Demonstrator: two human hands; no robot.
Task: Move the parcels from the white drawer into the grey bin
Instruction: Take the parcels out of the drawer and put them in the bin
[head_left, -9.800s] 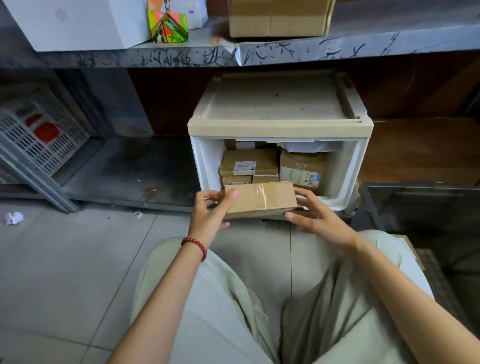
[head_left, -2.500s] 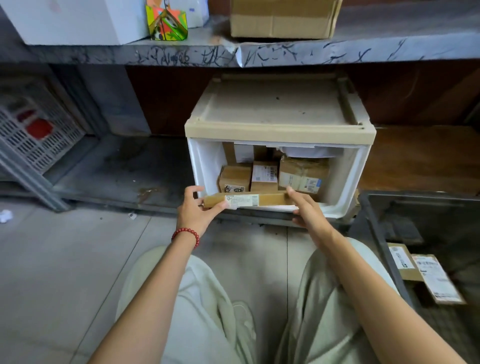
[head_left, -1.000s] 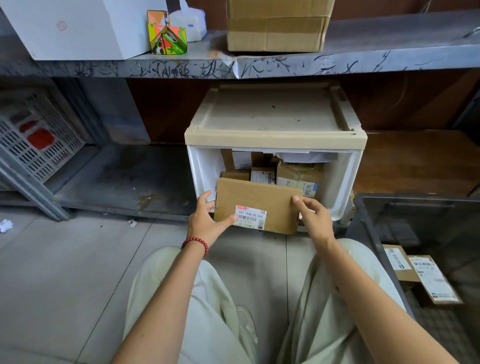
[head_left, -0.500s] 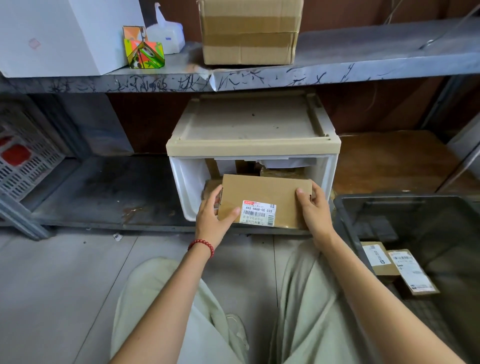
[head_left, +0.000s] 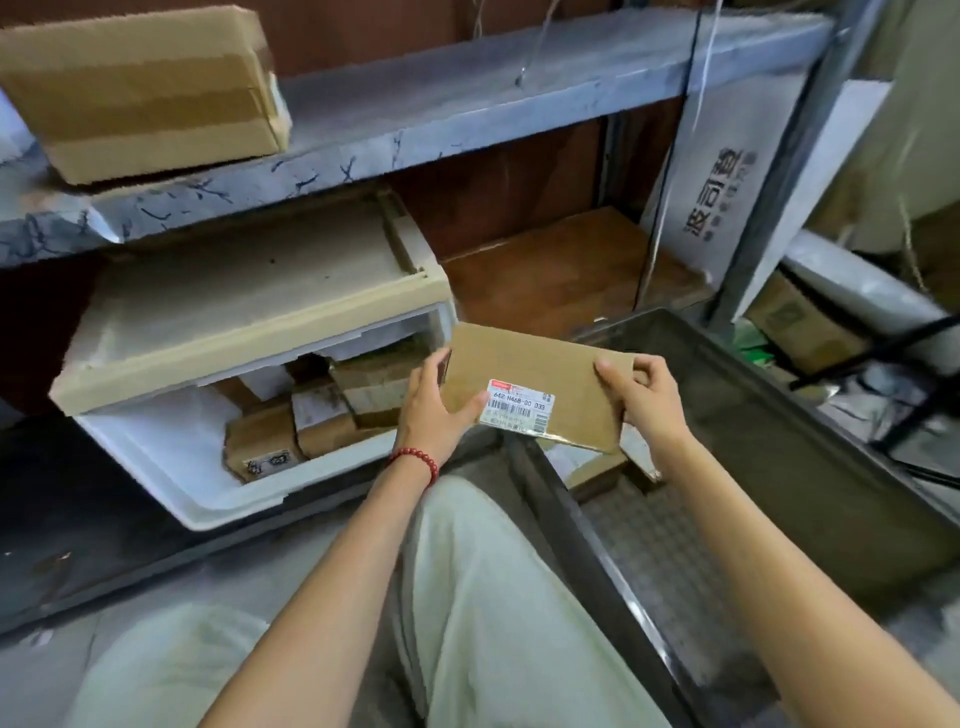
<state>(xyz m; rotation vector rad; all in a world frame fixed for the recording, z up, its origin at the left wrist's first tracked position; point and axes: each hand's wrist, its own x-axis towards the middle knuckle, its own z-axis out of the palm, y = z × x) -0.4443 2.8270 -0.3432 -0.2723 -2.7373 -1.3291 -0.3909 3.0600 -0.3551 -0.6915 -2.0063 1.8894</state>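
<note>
Nearest are the knees in pale, soft trousers (head_left: 498, 597); a bracelet (head_left: 415, 461) of round red beads circles the left wrist. Above them, the left hand (head_left: 441, 410) and right hand (head_left: 641, 400) grip a flat parcel (head_left: 535, 374) of plain brown cardboard by its two short ends, thumbs on the front face, fingers curled behind; it is tilted, its face towards the camera, and it hangs over the near left corner of the grey bin (head_left: 779, 441), clear of the drawer. Its white label (head_left: 519, 411) has a small red patch, the code "642 H468-00 033" and a barcode; the finer print is too blurred to read. The bin is dark, smooth-walled plastic with a ribbed floor; a labelled brown parcel lies in it, largely hidden by the held one. Left of the hands the white drawer (head_left: 182, 467), glossy plastic with rounded corners, stands pulled out; several small taped parcels (head_left: 311, 421) are stacked inside, one with a black-and-white sticker. Further back a scratched grey metal shelf (head_left: 441, 119) carries a taped cardboard box (head_left: 145, 93); at the right leans a white panel (head_left: 722, 197) printed with grey Chinese characters.
</note>
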